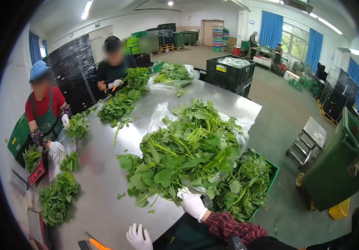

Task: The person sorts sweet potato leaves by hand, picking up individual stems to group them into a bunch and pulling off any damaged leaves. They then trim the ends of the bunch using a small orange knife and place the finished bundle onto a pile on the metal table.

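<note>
A large heap of leafy greens, like sweet potato leaves with long stems, lies on the steel table. Clear plastic shows under and among the leaves. At the heap's near edge is my right hand, in a white glove, its fingers curled closed against the leaves and plastic; what they pinch is hidden. My left hand, also gloved, is at the table's near edge with fingers spread, holding nothing. Left of it lies an orange-handled tool. More greens fill a green crate on the right.
Two co-workers, one in a red shirt and one in black, handle greens across the table. A scale and a leaf bundle are at left. A black crate, step cart and green bin stand right.
</note>
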`<state>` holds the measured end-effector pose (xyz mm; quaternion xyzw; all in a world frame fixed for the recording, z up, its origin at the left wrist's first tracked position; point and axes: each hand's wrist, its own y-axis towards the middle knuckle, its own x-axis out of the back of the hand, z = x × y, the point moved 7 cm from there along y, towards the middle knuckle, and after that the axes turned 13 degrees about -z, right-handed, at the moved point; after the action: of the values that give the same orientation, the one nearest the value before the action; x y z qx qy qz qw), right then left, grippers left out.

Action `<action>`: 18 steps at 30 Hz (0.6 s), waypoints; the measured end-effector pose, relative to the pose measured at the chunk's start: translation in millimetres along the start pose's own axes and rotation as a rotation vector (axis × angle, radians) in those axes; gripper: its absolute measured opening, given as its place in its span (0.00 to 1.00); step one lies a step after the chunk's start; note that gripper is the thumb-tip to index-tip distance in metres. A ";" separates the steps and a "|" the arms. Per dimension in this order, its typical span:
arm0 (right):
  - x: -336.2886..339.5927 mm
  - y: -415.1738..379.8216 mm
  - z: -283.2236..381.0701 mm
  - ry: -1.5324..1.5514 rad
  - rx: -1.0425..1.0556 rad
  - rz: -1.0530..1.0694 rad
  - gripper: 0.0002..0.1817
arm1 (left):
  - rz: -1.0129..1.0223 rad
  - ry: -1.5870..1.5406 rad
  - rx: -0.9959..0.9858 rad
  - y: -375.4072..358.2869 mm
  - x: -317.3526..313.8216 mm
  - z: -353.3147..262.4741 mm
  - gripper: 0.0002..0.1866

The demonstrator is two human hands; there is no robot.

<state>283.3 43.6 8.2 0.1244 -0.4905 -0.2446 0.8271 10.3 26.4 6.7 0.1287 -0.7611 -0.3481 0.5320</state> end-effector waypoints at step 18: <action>107.3 22.7 -113.9 -0.040 -0.314 -0.142 0.12 | 0.013 -0.010 0.109 -6.0 -8.9 9.7 0.14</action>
<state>432.0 2.5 43.3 0.0232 -0.4525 -0.3784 0.8072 4.1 30.9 -5.6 0.1506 -0.7824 -0.3032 0.5227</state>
